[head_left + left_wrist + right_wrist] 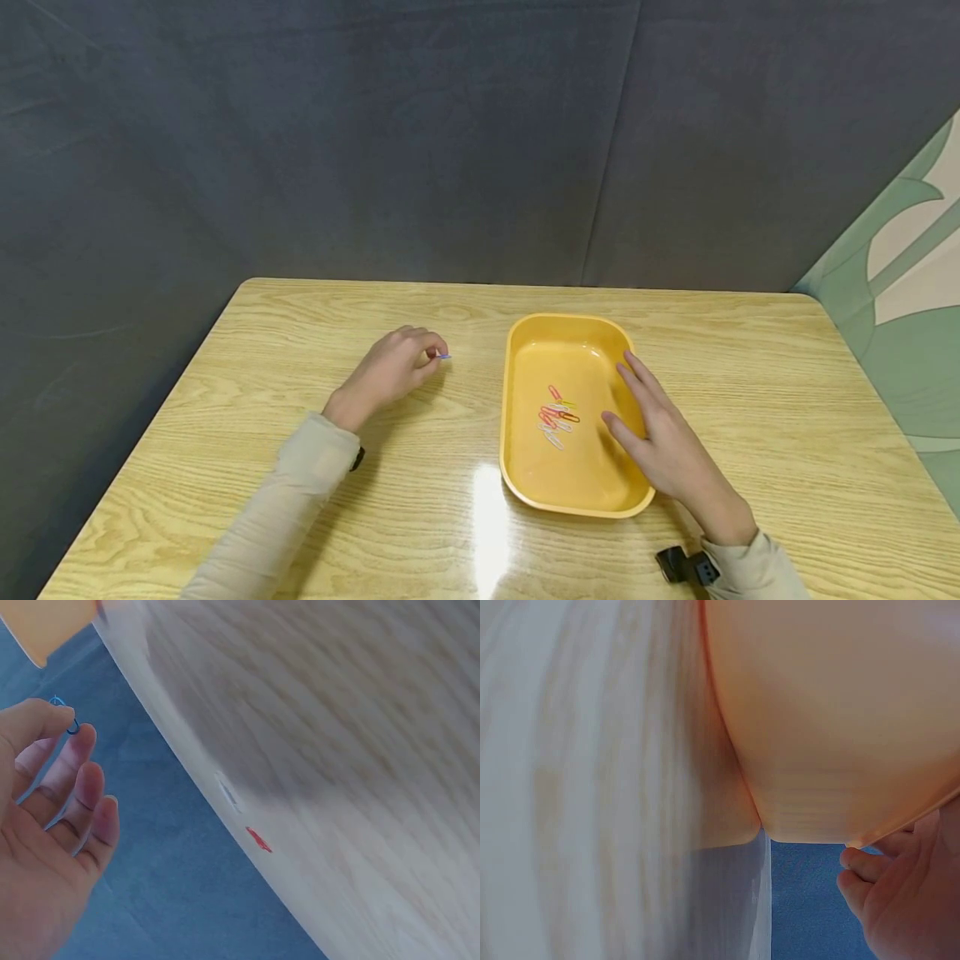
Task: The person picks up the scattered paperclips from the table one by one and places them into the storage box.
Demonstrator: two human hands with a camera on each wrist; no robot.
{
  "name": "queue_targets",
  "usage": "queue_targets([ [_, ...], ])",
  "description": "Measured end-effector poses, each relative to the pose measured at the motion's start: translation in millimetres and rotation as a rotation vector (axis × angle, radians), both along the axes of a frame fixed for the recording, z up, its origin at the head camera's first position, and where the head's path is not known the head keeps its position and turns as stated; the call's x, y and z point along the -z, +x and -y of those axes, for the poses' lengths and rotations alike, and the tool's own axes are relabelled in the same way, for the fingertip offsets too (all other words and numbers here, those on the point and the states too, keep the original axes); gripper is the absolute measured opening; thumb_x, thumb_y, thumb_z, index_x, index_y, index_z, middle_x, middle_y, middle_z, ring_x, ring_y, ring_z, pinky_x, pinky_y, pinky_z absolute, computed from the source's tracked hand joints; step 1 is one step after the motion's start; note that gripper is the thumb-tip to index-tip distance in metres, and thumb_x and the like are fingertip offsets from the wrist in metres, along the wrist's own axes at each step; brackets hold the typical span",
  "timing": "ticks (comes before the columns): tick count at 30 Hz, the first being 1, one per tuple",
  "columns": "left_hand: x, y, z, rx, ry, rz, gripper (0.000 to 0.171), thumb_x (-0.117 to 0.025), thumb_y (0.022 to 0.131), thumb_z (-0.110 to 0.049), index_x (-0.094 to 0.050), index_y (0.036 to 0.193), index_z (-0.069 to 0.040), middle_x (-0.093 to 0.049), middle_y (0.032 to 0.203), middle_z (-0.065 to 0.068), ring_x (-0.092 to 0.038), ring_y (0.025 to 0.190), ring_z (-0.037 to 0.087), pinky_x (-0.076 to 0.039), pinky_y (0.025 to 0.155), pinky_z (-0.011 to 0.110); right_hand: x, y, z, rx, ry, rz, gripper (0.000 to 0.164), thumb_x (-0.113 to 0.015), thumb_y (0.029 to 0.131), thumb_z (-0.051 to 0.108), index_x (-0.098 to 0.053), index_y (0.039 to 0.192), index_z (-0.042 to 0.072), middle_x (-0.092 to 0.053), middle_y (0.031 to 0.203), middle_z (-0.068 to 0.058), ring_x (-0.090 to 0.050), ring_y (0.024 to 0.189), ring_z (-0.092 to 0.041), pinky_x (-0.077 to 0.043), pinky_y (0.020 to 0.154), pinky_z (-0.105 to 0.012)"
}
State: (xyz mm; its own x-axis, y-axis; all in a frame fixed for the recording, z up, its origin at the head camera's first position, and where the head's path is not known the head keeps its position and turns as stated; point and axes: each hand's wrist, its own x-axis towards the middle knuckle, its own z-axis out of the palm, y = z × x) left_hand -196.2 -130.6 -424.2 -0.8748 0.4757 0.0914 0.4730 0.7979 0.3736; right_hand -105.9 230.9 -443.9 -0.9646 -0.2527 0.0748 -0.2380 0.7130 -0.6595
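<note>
In the head view, my left hand [390,367] is above the table, left of the tray, pinching a blue paper clip [444,357] between thumb and index fingertip. The left wrist view shows this clip [73,729] at the fingertips, with the other fingers loosely bent. A yellow tray [577,492] holds a small pile of paper clips [555,417] in red, white, yellow and orange. Over the tray's right rim lies my right hand [667,442], its fingers extended and the thumb reaching over the inside.
A white clip [229,793] and a red clip [259,839] lie on the table near its edge in the left wrist view. The wooden table [765,392] extends right of the tray. A dark cloth [420,150] hangs behind it.
</note>
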Motion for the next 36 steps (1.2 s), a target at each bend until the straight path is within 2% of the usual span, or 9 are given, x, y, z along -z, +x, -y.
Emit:
queue_targets([
  [7, -3.9, 5.1, -8.9, 0.035, -0.003, -0.055, 0.011, -0.067, 0.094, -0.012, -0.072, 0.103, -0.015, -0.072, 0.098, -0.002, -0.062, 0.096, 0.018, -0.052, 0.079, 0.034, 0.1, -0.7, -0.3, -0.004, -0.001, 0.004, 0.071, -0.060, 0.099, 0.027, -0.024, 0.155, -0.001, -0.012, 0.166, -0.016, -0.022, 0.148, -0.047, -0.027, 0.111, -0.067],
  [14, -9.7, 10.9, -20.3, 0.086, 0.038, -0.095, 0.011, -0.066, 0.093, -0.008, -0.072, 0.102, -0.011, -0.071, 0.096, 0.000, -0.063, 0.096, 0.019, -0.054, 0.084, 0.032, 1.4, -0.2, -0.9, -0.001, -0.001, -0.006, 0.071, -0.059, 0.100, 0.029, -0.024, 0.155, -0.001, -0.012, 0.166, -0.015, -0.023, 0.147, -0.047, -0.027, 0.111, -0.067],
  [36, -19.3, 22.0, -52.8, 0.182, 0.094, -0.103, 0.012, -0.064, 0.095, -0.008, -0.071, 0.104, -0.010, -0.071, 0.098, 0.000, -0.064, 0.096, 0.015, -0.054, 0.087, 0.030, 1.7, -0.4, -0.5, -0.007, -0.007, -0.007, 0.072, -0.059, 0.100, 0.027, -0.024, 0.155, -0.001, -0.012, 0.166, -0.016, -0.022, 0.147, -0.047, -0.027, 0.111, -0.068],
])
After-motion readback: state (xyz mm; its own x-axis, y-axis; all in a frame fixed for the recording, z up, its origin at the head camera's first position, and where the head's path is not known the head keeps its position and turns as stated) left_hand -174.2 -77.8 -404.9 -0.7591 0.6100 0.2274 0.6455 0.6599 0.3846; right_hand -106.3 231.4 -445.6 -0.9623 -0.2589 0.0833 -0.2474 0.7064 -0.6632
